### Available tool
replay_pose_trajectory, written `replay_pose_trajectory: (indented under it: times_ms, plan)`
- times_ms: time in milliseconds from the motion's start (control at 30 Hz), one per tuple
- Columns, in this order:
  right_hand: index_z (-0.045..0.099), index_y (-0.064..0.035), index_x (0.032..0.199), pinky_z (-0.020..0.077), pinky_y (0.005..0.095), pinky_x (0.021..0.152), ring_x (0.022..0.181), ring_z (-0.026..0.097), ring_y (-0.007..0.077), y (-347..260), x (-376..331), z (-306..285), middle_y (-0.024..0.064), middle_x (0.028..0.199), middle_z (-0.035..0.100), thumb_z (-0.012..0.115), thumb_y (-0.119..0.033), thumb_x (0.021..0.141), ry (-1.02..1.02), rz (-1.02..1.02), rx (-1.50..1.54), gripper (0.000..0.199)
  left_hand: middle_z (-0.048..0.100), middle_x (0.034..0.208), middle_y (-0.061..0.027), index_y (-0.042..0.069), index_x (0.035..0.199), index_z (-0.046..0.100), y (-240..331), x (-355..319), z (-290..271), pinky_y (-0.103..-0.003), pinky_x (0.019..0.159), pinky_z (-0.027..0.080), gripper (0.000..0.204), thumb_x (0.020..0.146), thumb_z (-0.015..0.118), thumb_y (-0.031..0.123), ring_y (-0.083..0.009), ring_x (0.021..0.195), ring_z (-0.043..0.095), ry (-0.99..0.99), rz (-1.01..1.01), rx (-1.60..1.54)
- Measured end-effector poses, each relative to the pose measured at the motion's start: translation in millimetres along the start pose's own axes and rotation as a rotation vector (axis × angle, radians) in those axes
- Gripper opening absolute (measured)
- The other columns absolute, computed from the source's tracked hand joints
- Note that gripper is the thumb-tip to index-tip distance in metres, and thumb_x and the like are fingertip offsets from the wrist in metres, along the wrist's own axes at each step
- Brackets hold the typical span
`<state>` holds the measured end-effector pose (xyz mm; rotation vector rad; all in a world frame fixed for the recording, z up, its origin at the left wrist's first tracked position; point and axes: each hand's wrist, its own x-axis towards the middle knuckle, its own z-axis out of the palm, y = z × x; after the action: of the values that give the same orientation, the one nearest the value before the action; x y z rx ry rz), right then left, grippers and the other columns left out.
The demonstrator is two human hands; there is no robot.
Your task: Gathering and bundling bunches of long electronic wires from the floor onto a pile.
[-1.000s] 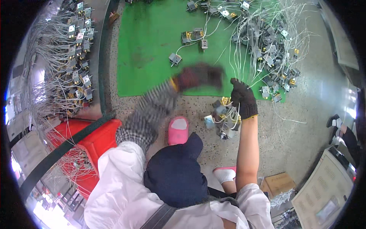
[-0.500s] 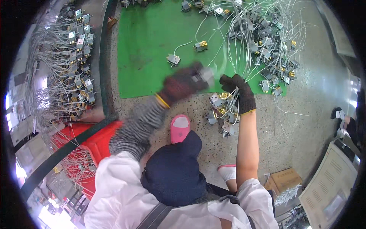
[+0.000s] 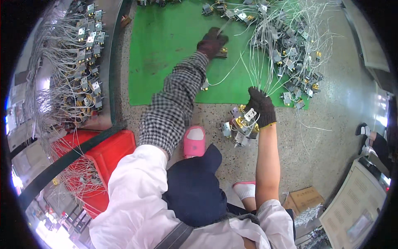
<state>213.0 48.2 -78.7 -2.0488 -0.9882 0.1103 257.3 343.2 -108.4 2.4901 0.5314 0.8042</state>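
Observation:
My right hand (image 3: 261, 107), in a dark knit glove, is closed around a bundle of white wires (image 3: 259, 79). Small boxy metal parts (image 3: 240, 137), grey with brass-coloured pieces, hang below that hand over the floor. My left hand (image 3: 212, 42), gloved too and with a checked sleeve above it, reaches out over the green mat (image 3: 166, 45). Its curled fingers seem to pinch a white wire (image 3: 225, 26), though the fingertips are partly hidden. Just under it lies a grey and brass part (image 3: 222, 52). Another part (image 3: 205, 85) shows beside my sleeve, mostly covered.
A large heap of wired parts (image 3: 290, 62) covers the mat's right side. More parts (image 3: 89, 41) line a bench on the left, above a red bin (image 3: 112, 153). A cardboard box (image 3: 306, 199) and a beige cabinet (image 3: 348, 199) stand at lower right, near another person's foot (image 3: 364, 129).
My left hand has moved up and away from my right hand, across the mat. The blurred grey part it carried is gone from it; a white-faced part now shows beside my right hand.

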Motion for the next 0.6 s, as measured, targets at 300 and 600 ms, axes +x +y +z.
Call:
replay_pose_trajectory:
  times_ms: [300,600]
  plan:
    - [0.062,-0.0072,0.081,0.0415,0.0265,0.050,0.054,0.052,0.0132,-29.8,11.5,-8.0,0.0016,0.067,0.057,0.071,-0.020,0.076,0.106,0.906,0.841,0.017,0.063,0.097,-0.0167,-0.002,0.107,0.059,145.7,-166.7,-71.3,-0.043,0.083,0.048,0.034,0.086,0.050,0.023,-0.0306,0.089,0.063,-1.058,0.428,-0.016]
    - [0.052,-0.0114,0.075,0.0400,0.0285,0.044,0.047,0.047,0.0141,-12.8,3.2,-9.6,0.0017,0.058,0.047,0.062,-0.021,0.083,0.065,1.020,1.046,0.016,0.054,0.122,-0.0217,0.007,0.119,0.056,48.0,-2.9,17.4,-0.042,0.096,0.042,0.067,0.079,0.055,0.060,-0.0325,0.112,0.053,-0.620,-0.119,0.259]
